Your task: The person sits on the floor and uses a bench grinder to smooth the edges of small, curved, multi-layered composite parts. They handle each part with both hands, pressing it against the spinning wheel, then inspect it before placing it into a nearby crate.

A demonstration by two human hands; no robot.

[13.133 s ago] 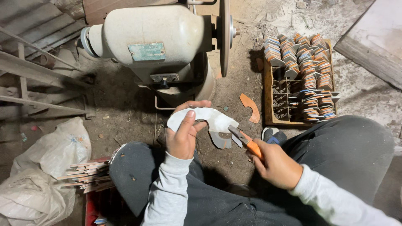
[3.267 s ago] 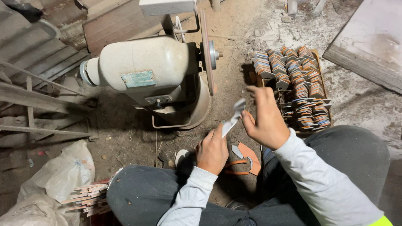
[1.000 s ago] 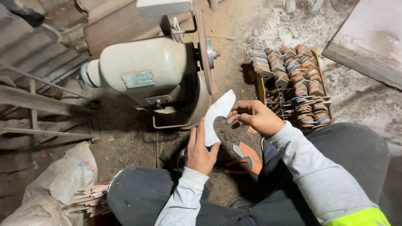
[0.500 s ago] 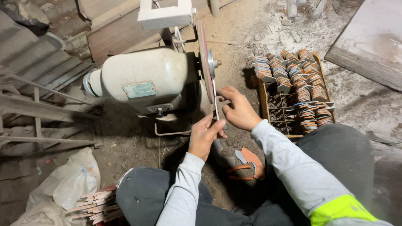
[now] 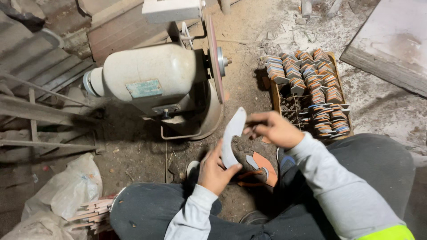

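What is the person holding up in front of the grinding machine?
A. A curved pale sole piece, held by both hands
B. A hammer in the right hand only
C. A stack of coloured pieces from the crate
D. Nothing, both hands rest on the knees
A: the left hand grips the lower end of the curved pale piece and the right hand pinches its upper part, just below the grinding disc.

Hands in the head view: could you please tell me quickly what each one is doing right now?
Left hand: closed on the lower end of the curved pale grey flat piece.
Right hand: pinching its upper end.
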